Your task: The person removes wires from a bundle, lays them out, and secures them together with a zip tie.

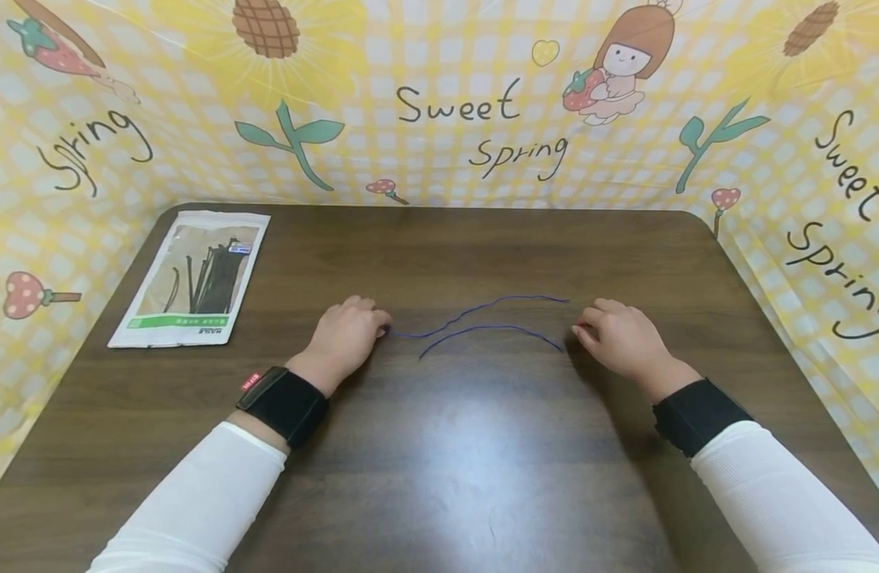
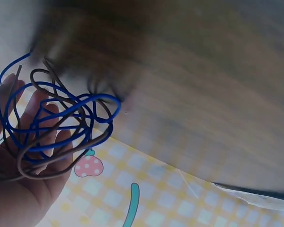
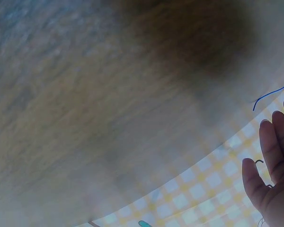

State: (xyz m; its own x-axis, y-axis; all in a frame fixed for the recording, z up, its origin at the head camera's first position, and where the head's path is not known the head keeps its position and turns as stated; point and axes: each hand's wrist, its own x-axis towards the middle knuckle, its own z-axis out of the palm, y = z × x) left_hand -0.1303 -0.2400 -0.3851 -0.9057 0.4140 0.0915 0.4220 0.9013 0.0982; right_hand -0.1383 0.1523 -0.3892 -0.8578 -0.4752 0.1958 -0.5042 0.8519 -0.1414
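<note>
My left hand (image 1: 342, 338) lies low over the table, its fingers curled on a tangle of wires. The left wrist view shows this tangle, with loops of blue wire (image 2: 78, 113) and brown wire (image 2: 38, 176) against the fingers; the hand covers it in the head view. One blue wire (image 1: 459, 316) runs from the left fingertips towards the right. Just below it lies a second blue wire (image 1: 500, 327). My right hand (image 1: 622, 334) hovers beside the right ends of both wires, fingers loosely bent, apart from them, with nothing visible in its grasp.
A white packet (image 1: 134, 330) with a see-through window and dark cable ties inside lies at the table's back left. The brown wooden table (image 1: 447, 493) is bordered at the back and sides by a yellow checked cloth (image 1: 439, 159) with printed drawings.
</note>
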